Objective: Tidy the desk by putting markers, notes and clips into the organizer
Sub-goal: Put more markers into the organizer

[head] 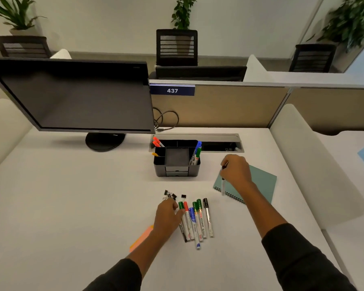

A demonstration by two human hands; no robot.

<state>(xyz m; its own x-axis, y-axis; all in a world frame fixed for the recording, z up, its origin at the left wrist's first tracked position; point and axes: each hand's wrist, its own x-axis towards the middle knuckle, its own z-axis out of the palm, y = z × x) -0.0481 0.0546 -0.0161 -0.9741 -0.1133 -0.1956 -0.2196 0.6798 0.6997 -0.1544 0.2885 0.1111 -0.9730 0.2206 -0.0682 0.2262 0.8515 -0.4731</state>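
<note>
Far left there's a big black flat monitor [76,95] on a round stand, screen dark, sitting on the pale white desk [61,196]. Moving right, a stack of orange-pink sticky notes [142,238] pokes out from under the left forearm, flat on the desk. The left hand [166,217] is down on the desk with its fingers curled in toward the left edge of the marker pile, thumb touching the green-capped marker [182,215], though I honestly can't tell if it's actually gripping anything yet. Just above its knuckles sits a little cluster of black binder clips [170,195]. The loose whiteboard markers [197,221] lie side by side, roughly parallel, white barrels with green, red, blue and black caps pointing away from the person. Further back is the black plastic desk organizer [177,164], with a couple of orange-red markers in its back left slot and a blue and a green one standing in the right slot. To the right, the right hand [236,171] is curled around a slim clear pen [223,181], holding it nearly upright above the left edge of a teal spiral-bound notebook [259,183], well apart from the organizer.
</note>
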